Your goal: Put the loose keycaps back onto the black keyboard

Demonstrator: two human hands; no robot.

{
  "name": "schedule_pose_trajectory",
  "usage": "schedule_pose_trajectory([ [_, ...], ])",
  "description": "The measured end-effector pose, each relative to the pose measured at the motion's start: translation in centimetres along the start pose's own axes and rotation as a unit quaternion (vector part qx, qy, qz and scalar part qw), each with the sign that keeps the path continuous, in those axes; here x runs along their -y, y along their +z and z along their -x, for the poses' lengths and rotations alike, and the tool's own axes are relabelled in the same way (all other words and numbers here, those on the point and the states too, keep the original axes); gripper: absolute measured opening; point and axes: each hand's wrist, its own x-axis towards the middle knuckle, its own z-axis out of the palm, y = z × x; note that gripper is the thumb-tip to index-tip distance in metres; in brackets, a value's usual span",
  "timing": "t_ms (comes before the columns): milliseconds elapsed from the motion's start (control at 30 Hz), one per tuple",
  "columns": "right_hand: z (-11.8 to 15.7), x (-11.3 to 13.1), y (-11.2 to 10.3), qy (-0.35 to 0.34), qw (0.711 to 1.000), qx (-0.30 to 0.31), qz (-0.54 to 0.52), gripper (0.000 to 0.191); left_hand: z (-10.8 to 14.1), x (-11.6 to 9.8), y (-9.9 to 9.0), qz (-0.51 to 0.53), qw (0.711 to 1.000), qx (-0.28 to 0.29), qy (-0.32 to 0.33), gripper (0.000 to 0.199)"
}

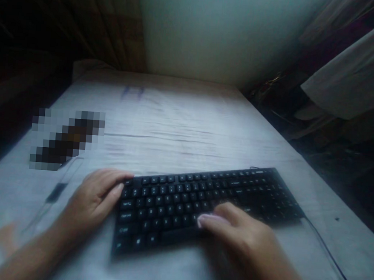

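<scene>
A black computer keyboard (176, 203) lies at a slight slant on a pale sheet, its cable leaving from the right end. My left hand (95, 197) grips its upper left corner, thumb and fingers pressed at the edge. Over the lower middle keys is my right hand (244, 233), closed, with its fingers curled under and partly hidden. A small pale lilac piece (215, 218) shows between its thumb and fingers and seems to touch the keys; its kind is too blurred to tell.
The pale sheet (188, 119) covers a flat surface with a wall (220, 35) behind it. A pixelated dark object (68, 142) lies at the left, near a small dark rectangle (56, 192). The keyboard cable (332, 257) trails to the lower right. Cloth (354, 79) hangs at the right.
</scene>
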Motion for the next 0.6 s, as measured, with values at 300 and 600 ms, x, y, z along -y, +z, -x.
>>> schedule_pose_trajectory([
  [300,-1.2,1.7,1.4,-0.003,0.999,-0.045,0.004,0.023,-0.4,-0.2,-0.4,-0.006,1.0,0.005,-0.004,0.024],
  [600,0.7,-1.7,-0.9,0.062,0.998,0.028,-0.009,0.037,-0.6,-0.3,-0.6,-0.028,0.999,0.02,-0.023,0.028],
])
